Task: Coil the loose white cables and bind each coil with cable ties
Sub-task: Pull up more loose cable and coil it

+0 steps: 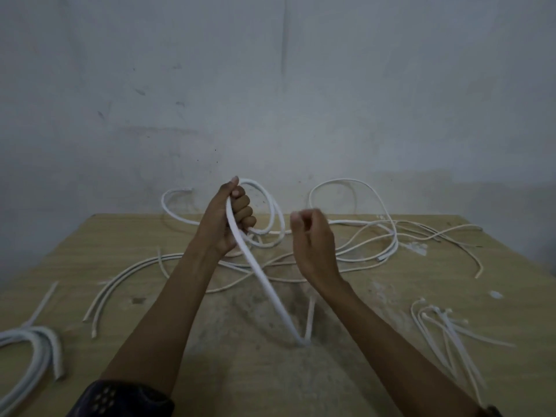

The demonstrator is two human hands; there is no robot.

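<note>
Head view, left grip (231, 219) holding the white cable coil (272, 203), right grip (313, 239) hovering just beside the coil, curling narrow, empty.

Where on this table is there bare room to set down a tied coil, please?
Bare table shows at the far left corner and along the near edge in the middle. Loose cables crowd the centre and far right; cable ties fill the near right, coiled cable the near left.
</note>
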